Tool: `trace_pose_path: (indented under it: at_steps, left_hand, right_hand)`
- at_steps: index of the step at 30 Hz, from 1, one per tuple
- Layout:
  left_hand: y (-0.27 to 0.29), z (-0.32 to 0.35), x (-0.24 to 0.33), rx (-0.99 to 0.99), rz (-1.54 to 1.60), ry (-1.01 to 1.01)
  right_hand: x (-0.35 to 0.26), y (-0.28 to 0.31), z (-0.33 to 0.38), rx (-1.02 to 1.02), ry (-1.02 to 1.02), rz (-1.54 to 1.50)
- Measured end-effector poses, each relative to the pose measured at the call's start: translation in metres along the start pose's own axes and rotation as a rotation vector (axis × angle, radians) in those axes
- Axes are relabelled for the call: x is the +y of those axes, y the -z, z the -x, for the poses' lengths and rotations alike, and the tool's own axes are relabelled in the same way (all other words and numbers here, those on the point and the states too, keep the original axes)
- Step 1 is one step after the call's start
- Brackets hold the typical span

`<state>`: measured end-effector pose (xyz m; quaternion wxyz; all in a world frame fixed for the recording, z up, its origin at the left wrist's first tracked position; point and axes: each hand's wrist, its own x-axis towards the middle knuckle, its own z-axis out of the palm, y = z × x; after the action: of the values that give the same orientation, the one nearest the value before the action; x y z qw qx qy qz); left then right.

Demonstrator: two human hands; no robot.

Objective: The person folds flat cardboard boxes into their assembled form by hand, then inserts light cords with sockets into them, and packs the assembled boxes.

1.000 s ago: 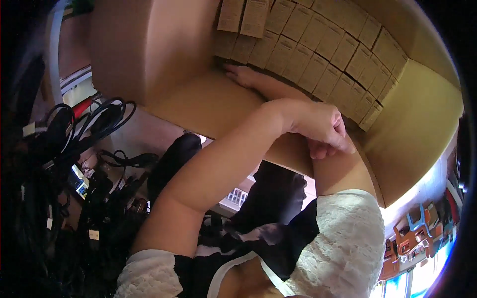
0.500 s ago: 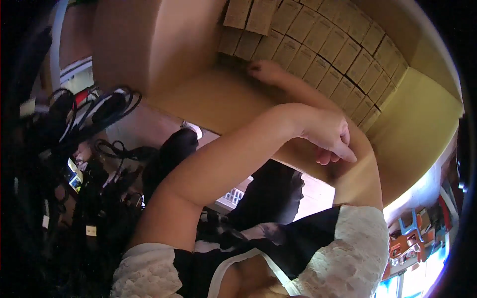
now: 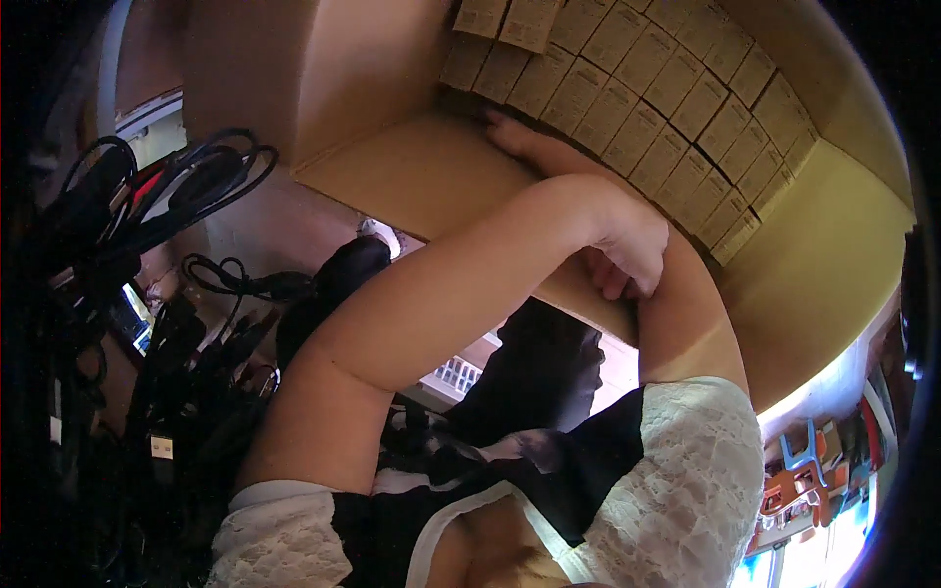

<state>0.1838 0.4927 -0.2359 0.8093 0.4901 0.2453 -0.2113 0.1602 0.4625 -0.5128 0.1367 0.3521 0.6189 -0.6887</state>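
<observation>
My right hand (image 3: 510,135) reaches deep into a large cardboard carton (image 3: 392,171), low by the bottom of the stacked small brown boxes (image 3: 627,108). A fingertip there stretches out to the left; the rest of that hand's fingers are partly hidden, and no held thing shows. Crossing over from the left, my left hand (image 3: 632,250) lies against my right forearm with its fingers curled in. Its palm is turned away from view, and nothing is seen in it. Two small boxes (image 3: 529,22) at the upper left of the stack jut out past the others.
Bundles of black cables (image 3: 211,186) with plugs hang at the left, close to my left arm. A carton flap (image 3: 823,245) spreads out at the right. My dark-clothed leg (image 3: 534,367) is below the carton edge. An orange chair (image 3: 794,490) stands far right.
My left hand has shifted left and down onto the right forearm, its extended finger now curled. My right hand has moved slightly left and is no longer blurred. The view has shifted a little.
</observation>
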Motion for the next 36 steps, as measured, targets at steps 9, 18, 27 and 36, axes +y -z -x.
trace_pose_path:
  at_steps: [9, 18, 27, 36]
  left_hand:
    - [0.004, 0.005, -0.009, 0.014, -0.137, 0.084]
    - [0.001, 0.001, -0.014, 0.044, -0.136, 0.003]
    - [-0.003, -0.011, -0.007, 0.113, -0.225, -0.076]
    - [-0.044, 0.003, 0.023, 0.724, -0.465, -0.184]
  right_hand:
    - [-0.018, -0.017, -0.004, 0.149, 0.135, 0.113]
    - [-0.012, -0.006, -0.006, 0.389, 0.338, 0.349]
    - [0.008, -0.003, 0.023, 0.335, 0.142, 0.199]
    - [-0.084, 0.088, 0.084, 1.116, 0.2, 0.033]
